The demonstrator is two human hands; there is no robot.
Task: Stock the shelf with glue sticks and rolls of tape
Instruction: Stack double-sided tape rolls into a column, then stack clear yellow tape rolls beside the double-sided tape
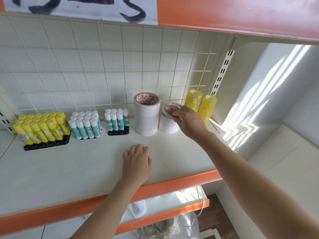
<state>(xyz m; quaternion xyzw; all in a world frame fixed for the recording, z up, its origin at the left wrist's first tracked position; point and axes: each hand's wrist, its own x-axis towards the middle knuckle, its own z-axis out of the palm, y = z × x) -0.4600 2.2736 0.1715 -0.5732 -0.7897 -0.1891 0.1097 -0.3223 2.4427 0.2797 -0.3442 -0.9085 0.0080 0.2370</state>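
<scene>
Our right hand (187,121) grips a tilted tape roll (171,109) atop the short stack (168,125), squaring it; left hand (137,161), loosely curled at 6 o'clock, braces on the shelf (69,169).

Bright daylight from right, wide-angle edge distortion

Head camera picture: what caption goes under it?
Right hand sets a tilted tape roll onto the shorter white stack; left hand rests on the shelf.

Along far edge of shelf (86,163), left to right: three glue stick racks (43,130), tall tape stack (146,114), shorter stack (168,121) just beside, two tape columns (200,102) far right
</scene>
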